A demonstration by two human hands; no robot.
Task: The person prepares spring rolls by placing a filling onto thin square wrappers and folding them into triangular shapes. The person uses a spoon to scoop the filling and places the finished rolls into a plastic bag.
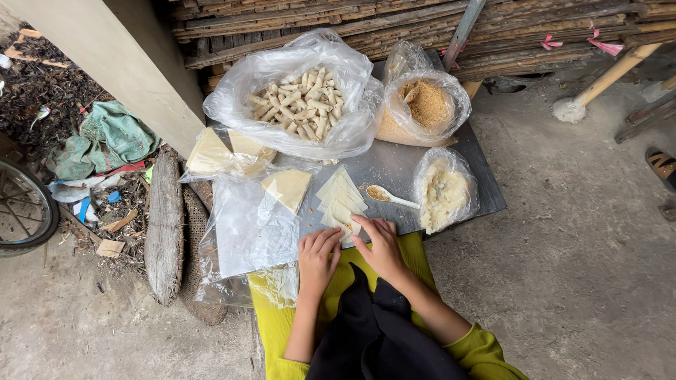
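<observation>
Both hands work at the near edge of a dark board (422, 172): the left hand (317, 257) lies with fingers loosely curled, its fingertips touching the nearest pastry wrapper (343, 218), while the right hand (380, 246) presses down with bent fingers on that same pale sheet from the right. The wrapper lies at the near end of a fanned row of square wrappers (338, 190). Just right of the row rests a white spoon (391, 197) loaded with brown filling. To its right sits a small bag of pale mash (445, 191). Farther off stand a large clear bag of finished rolls (299, 102) and a bag of brown crumbs (426, 105). Left of the row lies a stack of wrappers in plastic (225, 153).
</observation>
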